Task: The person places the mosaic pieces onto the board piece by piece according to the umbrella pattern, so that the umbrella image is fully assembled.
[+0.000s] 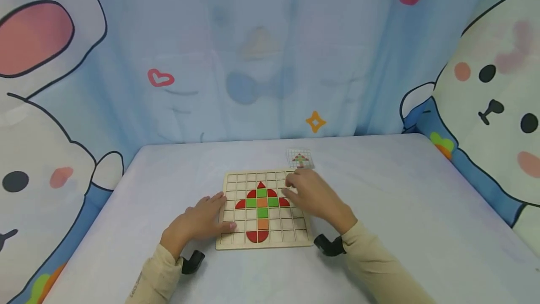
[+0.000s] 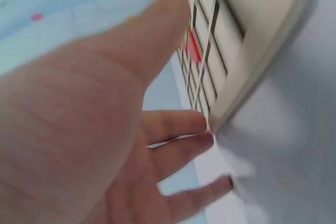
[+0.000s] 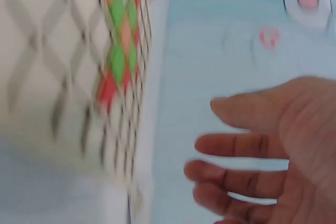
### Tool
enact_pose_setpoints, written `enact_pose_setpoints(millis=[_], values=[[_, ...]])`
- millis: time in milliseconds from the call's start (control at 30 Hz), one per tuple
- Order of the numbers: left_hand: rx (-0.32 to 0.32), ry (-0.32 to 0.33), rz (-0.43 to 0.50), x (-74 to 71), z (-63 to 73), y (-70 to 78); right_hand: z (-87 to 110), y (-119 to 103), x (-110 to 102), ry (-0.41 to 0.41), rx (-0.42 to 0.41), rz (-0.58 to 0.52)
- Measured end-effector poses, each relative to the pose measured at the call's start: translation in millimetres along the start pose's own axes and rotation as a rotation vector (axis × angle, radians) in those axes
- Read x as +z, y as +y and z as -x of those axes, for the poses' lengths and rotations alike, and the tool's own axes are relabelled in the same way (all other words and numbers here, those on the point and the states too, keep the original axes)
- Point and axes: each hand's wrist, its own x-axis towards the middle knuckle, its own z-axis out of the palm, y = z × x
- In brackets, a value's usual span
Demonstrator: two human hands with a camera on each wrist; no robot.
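Observation:
A wooden grid board (image 1: 291, 237) lies flat on the table. Red, green and orange pieces (image 1: 262, 212) in its cells form a tree-like figure with rounded red pieces at the base. My left hand (image 1: 198, 223) rests at the board's left edge, its fingers fairly straight and its thumb (image 2: 160, 30) over the grid. Above the board's upper right cells is my right hand (image 1: 318, 198); in the right wrist view its fingers (image 3: 247, 145) are loosely bent and hold nothing. Just beyond that hand lies a small pattern card (image 1: 300, 157) showing a similar figure, partly covered.
A white cloth covers the table (image 1: 413, 210). Behind it hangs a blue curtain (image 1: 270, 60) with cartoon figures at both sides. Each wrist carries a small black camera, such as the right one (image 1: 329, 245).

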Motion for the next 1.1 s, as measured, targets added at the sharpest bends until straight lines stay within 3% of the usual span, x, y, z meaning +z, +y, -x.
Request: enact_pose_setpoints(millis=[100, 167, 300, 400, 500, 800, 1100], values=[[-0.01, 0.107, -0.032, -3.9, -5.9, -5.9, 5.3, 26.9, -11.1, 0.066, 0.12, 0.152], [-0.029, 0.198, -0.066, -5.7, -10.5, -9.7, 9.9, 43.0, -13.7, 0.06, 0.227, 0.209], [-0.053, 0.389, -0.117, -9.0, -18.6, -16.3, 19.1, 67.7, -10.6, 0.005, 0.385, 0.202], [-0.06, 0.471, -0.122, -10.4, -23.5, -17.8, 24.7, 79.4, -6.2, -0.01, 0.441, 0.183], [-0.056, 0.486, -0.141, -10.7, -27.0, -17.8, 29.1, 86.9, -2.9, -0.002, 0.463, 0.169], [-0.087, 0.367, -0.148, -6.9, -31.3, -23.7, 34.5, 95.1, 6.2, -0.039, 0.529, 0.138], [-0.102, 0.395, -0.135, -5.0, -31.6, -25.6, 36.9, 99.5, 11.6, -0.081, 0.557, 0.133]])
